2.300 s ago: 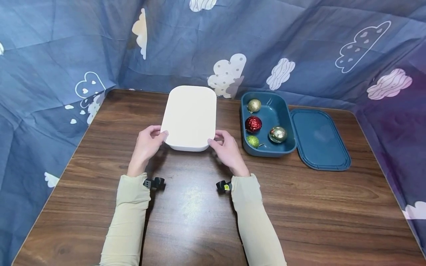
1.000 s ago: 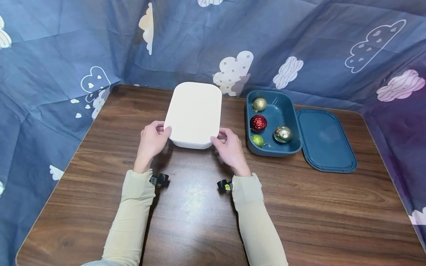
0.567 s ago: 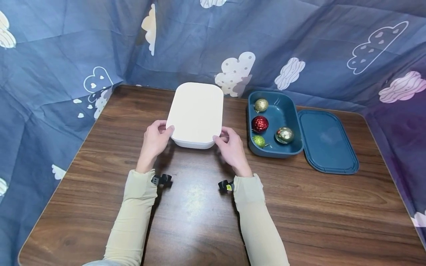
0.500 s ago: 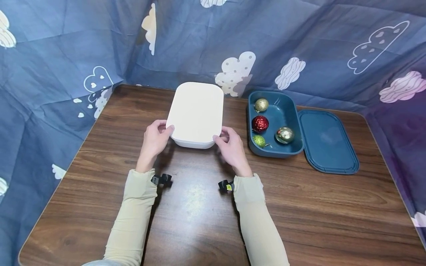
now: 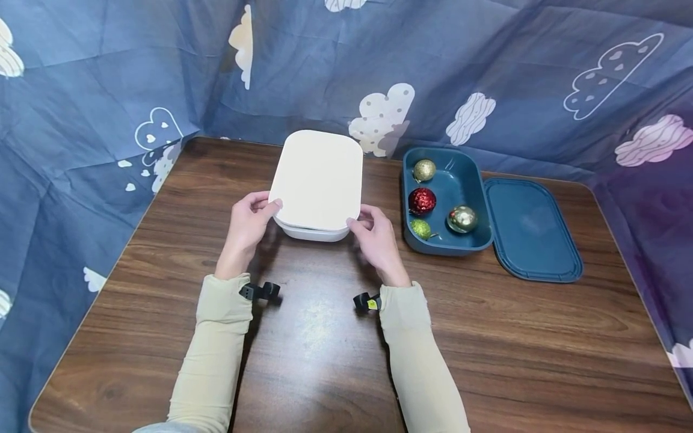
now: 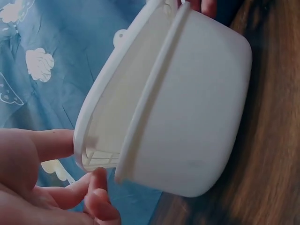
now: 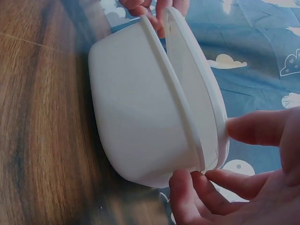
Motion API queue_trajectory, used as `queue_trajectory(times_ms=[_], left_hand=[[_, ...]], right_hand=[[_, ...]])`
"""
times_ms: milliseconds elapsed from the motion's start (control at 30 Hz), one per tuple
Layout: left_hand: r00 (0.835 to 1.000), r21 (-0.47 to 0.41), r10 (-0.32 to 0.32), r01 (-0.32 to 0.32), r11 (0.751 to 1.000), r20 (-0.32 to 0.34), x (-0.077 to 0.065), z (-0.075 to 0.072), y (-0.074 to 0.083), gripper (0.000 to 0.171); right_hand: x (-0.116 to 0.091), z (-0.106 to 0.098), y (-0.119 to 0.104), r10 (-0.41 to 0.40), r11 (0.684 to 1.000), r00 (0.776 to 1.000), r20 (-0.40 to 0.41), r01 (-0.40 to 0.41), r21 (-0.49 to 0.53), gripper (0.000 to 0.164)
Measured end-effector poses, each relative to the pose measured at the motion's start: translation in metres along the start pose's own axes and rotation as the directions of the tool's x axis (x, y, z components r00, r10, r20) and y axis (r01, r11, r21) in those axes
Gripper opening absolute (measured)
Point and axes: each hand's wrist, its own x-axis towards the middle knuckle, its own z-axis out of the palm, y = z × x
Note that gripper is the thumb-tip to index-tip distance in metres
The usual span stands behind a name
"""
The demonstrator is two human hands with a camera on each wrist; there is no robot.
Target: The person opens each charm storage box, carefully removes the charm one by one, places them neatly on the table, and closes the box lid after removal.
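A white lid [image 5: 318, 180] tilts over a white rectangular box [image 5: 314, 234], with its near edge raised. Both wrist views show a gap between the lid's rim [image 6: 95, 96] and the box wall [image 6: 187, 103]. My left hand [image 5: 245, 227] pinches the lid's near left corner, thumb on top and fingers beneath. At the near right corner, my right hand [image 5: 375, 237] pinches the lid too, some of its fingers close to the box rim [image 7: 190, 124]. The far side of the lid appears to stay down on the box. What the box holds is hidden.
Right of the white box stands a blue box [image 5: 449, 246] holding a gold glitter bauble [image 5: 425, 170], a red one [image 5: 422, 201], a green one [image 5: 420, 228] and a shiny gold one [image 5: 462, 219]. Its blue lid [image 5: 533, 228] lies beside it. A cloud-print cloth [image 5: 303, 72] hangs behind the table.
The lid's near edge has risen off the white box, opening a gap at the front. Both hands keep their hold at the corners; the left has moved up slightly. The baubles have not moved.
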Motion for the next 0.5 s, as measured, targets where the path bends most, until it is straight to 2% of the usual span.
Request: queue_trajectory(times_ms=[200, 267, 367, 500], left_hand=[[1.0, -0.11, -0.005, 0.008, 0.994, 0.023, 0.0015, 0.0001, 0.0009, 0.041], [0.999, -0.182, 0.002, 0.006, 0.983, 0.041, 0.0017, 0.0, 0.0011, 0.041], [0.995, -0.309, -0.002, 0.032, 0.951, 0.095, 0.0013, -0.0014, 0.0014, 0.04], [0.981, -0.448, -0.029, 0.115, 0.886, 0.194, 0.0007, -0.005, 0.0016, 0.036]], right_hand=[[-0.0011, -0.0011, -0.0032, 0.011, 0.999, 1.0, -0.017, -0.01, 0.047, 0.047], [-0.0017, -0.0015, -0.0043, 0.011, 0.998, 1.0, -0.022, -0.01, 0.059, 0.047], [-0.0024, -0.0019, -0.0054, 0.008, 0.997, 1.0, -0.027, -0.006, 0.076, 0.047], [-0.0026, -0.002, -0.0057, 0.007, 0.997, 1.0, -0.025, -0.005, 0.08, 0.047]])
